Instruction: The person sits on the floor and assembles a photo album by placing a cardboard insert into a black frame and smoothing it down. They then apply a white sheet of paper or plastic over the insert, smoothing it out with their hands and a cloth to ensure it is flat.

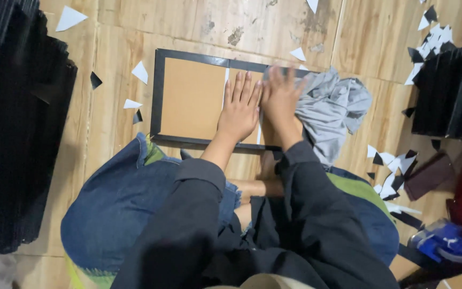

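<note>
Left hand (239, 107) is lying flat, palm down, fingers spread, pressing on the brown backing board (193, 96) of a black-edged frame (158, 91) that is lying on the tiled floor (263, 27). Right hand (280, 99) is sitting just beside it at 3 o'clock, also flat with fingers spread, on the board's right part, fingertips touching the grey cloth (332, 109). Cloth is bunching at 3 o'clock of the frame, overlapping its right end. Paper scraps (140, 72), white and black, are lying at 9 o'clock of the frame, more at 4 o'clock. Blue tape dispenser (447, 243) is sitting at 5 o'clock.
</note>
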